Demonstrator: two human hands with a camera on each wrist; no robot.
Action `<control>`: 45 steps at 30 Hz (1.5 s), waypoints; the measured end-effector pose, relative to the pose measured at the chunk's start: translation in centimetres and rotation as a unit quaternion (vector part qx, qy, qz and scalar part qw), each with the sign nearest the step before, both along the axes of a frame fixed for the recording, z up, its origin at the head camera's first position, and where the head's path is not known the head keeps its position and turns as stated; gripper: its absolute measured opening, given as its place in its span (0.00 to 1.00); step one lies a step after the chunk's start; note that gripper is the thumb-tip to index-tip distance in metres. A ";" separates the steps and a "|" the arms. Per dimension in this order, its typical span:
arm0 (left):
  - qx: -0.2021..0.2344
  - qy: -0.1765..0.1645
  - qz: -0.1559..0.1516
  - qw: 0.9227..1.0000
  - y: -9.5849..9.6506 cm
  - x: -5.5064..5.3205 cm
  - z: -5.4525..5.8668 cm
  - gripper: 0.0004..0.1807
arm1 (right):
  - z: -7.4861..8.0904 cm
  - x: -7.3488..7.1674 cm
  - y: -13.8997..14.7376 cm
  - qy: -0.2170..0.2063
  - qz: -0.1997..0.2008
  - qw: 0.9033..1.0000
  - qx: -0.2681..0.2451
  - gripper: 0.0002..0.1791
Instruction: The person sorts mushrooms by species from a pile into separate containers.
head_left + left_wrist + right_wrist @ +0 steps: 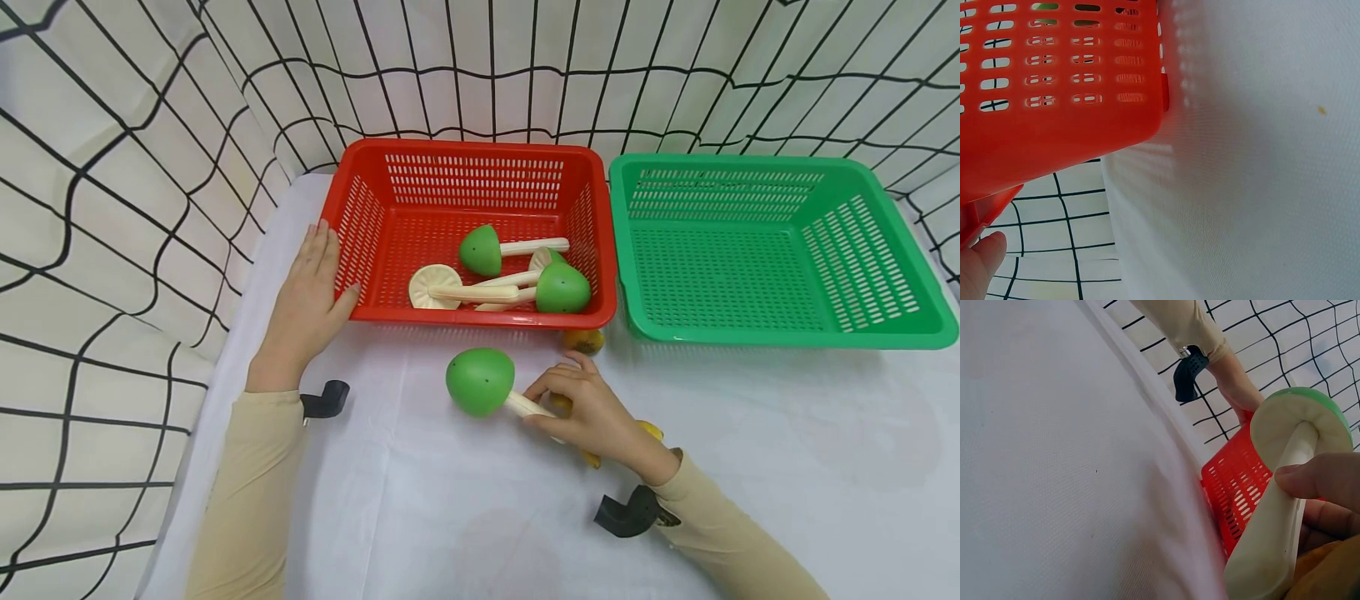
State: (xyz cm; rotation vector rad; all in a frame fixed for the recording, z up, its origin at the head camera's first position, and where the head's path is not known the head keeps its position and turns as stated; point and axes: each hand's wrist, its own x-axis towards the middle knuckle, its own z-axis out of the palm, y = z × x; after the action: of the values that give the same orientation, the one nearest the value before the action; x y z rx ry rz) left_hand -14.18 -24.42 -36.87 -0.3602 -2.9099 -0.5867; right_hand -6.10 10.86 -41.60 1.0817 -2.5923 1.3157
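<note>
My right hand (596,412) pinches the pale stem of a green-capped toy mushroom (480,382), held over the white cloth in front of the red basket. In the right wrist view, the thumb (1322,478) presses along the stem and the cap's cream underside shows. My left hand (303,296) rests on the left rim of the red basket (480,317), its fingers straight; only a fingertip part of it shows in the left wrist view. Several similar mushrooms (562,287) lie inside that basket. Yellow pieces (650,430) show partly beneath my right hand and wrist, mostly hidden.
A green basket (780,335) stands to the right, close against the red one. A brownish-yellow round item (583,340) sits at the red basket's front right corner. Black wire grid (491,100) walls the back and left of the white-covered table (420,517).
</note>
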 end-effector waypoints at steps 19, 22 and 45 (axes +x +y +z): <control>-0.004 0.001 0.001 1.000 -0.1 -0.1 -0.1 0.38 | -0.2 -0.2 0.2 0.035 0.022 0.998 0.040 0.13; -0.005 0.004 0.002 1.000 -0.1 -0.1 -0.2 0.37 | -0.3 -0.3 0.3 0.042 0.020 0.999 0.005 0.15; 0.002 0.004 -0.003 1.000 -0.1 -0.1 -0.1 0.38 | -0.8 -0.6 0.2 0.098 0.002 0.988 0.118 0.15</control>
State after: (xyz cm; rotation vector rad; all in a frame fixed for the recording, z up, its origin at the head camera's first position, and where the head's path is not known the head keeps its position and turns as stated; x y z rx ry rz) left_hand -14.26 -24.55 -37.00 -0.3700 -2.9013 -0.5914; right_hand -6.75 11.02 -42.36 1.1808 -2.6436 0.8683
